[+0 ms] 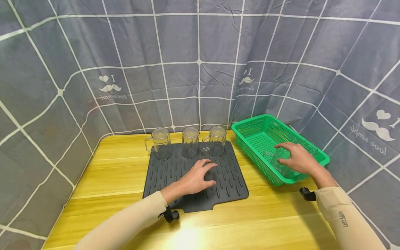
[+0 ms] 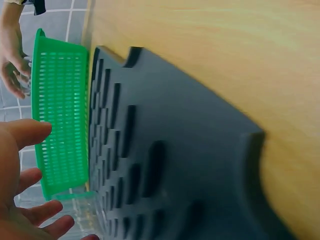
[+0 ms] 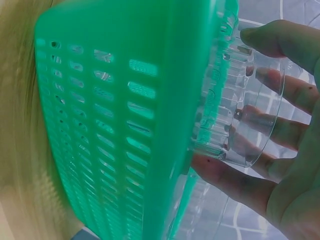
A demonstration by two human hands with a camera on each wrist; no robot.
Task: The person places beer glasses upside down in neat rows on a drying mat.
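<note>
My right hand (image 1: 295,158) reaches into the green basket (image 1: 253,156) and holds a clear glass mug (image 3: 227,117). In the right wrist view, thumb and fingers curve around the mug's end above the basket rim. More clear glass (image 1: 307,147) lies in the basket behind that hand. My left hand (image 1: 194,177) hovers over the dark ridged mat (image 1: 229,177), fingers apart and slightly bent, holding nothing. Along the mat's back edge stand three clear glasses in a row: a left mug (image 1: 162,144), a middle one (image 1: 190,143) and a right mug (image 1: 217,142).
A yellow wood-grain table (image 1: 115,166) carries the mat and basket. Grey curtain (image 1: 181,83) with white grid lines hangs behind and along both sides, close to the basket's right edge. A notch cuts into the mat's front edge.
</note>
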